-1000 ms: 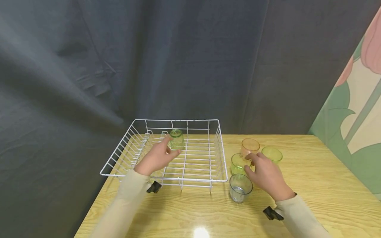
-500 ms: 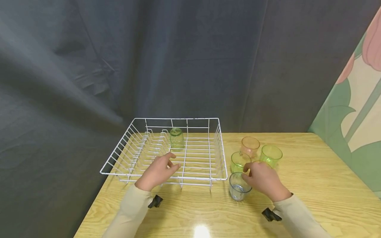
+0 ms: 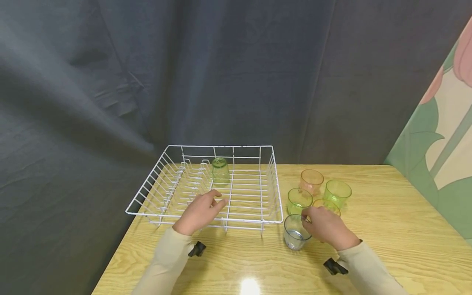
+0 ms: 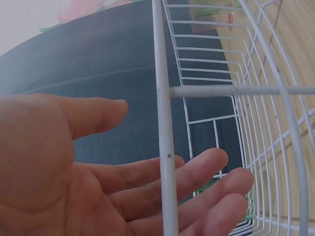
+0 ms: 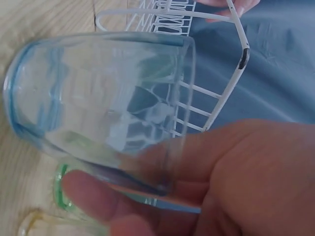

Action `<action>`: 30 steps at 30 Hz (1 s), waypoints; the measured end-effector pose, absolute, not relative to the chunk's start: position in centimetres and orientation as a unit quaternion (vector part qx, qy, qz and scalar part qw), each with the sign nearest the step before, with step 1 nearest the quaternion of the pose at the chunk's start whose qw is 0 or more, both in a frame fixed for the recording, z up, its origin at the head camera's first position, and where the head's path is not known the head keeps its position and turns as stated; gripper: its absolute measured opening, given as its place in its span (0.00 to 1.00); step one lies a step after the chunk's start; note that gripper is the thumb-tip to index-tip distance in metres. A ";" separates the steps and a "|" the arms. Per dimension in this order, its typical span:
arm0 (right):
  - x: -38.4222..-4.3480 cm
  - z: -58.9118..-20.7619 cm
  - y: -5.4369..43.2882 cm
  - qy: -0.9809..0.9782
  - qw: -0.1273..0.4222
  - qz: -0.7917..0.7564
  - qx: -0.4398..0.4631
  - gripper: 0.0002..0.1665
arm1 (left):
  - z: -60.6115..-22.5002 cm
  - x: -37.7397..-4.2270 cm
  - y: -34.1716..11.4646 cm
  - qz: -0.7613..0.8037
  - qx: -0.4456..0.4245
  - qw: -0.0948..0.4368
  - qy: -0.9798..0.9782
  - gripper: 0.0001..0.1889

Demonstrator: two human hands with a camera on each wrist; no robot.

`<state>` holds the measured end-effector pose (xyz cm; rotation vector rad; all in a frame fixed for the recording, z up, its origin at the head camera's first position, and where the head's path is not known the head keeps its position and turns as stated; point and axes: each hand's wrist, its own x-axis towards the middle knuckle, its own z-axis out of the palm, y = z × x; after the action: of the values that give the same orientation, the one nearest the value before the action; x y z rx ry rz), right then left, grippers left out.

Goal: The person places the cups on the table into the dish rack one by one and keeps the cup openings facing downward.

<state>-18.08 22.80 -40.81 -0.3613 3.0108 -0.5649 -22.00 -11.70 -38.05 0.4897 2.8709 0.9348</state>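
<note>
A clear bluish glass (image 3: 293, 241) stands upright on the table, right of the white wire dish rack (image 3: 254, 222). My right hand (image 3: 328, 227) pinches its wall at the rim; the right wrist view shows the thumb on one side of the glass (image 5: 93, 83) and fingers on the other. My left hand (image 3: 199, 212) hovers over the front of the rack, its fingers relaxed and apart. Nothing is in it, and in the left wrist view the palm (image 4: 34, 172) lies beside a rack wire. Inside the rack, towards the back, a green glass (image 3: 220, 173) sits upside down.
Behind the bluish glass stand a yellow-green glass (image 3: 299, 200), an orange glass (image 3: 312, 180) and another yellow-green glass (image 3: 338, 191). A yellow glass (image 3: 330, 205) is partly hidden by my right hand. A dark curtain (image 3: 236, 82) hangs behind the wooden table (image 3: 228, 262).
My left hand has drawn back from the green glass in the rack towards the front edge. My right hand has come nearer and now pinches the bluish glass.
</note>
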 end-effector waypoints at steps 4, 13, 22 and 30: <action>-18.2 -41.0 22.8 0.973 0.048 -0.190 -0.125 0.10 | -38.0 -22.0 -11.5 0.308 0.166 0.042 0.936 0.29; -18.4 -40.8 23.3 0.965 0.012 -0.206 -0.163 0.07 | -37.7 -21.8 -11.1 0.298 0.176 0.031 0.938 0.28; -18.4 -39.0 23.9 0.964 -0.012 -0.215 -0.154 0.14 | -37.5 -21.6 -10.7 0.296 0.182 0.019 0.937 0.24; -17.9 -37.2 24.1 0.966 -0.066 -0.220 -0.119 0.17 | -37.5 -21.4 -10.1 0.298 0.213 -0.003 0.931 0.17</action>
<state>-17.86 24.09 -37.17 -0.3913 3.1689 -0.7227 -21.44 -10.08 -37.51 0.6692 2.9286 0.9377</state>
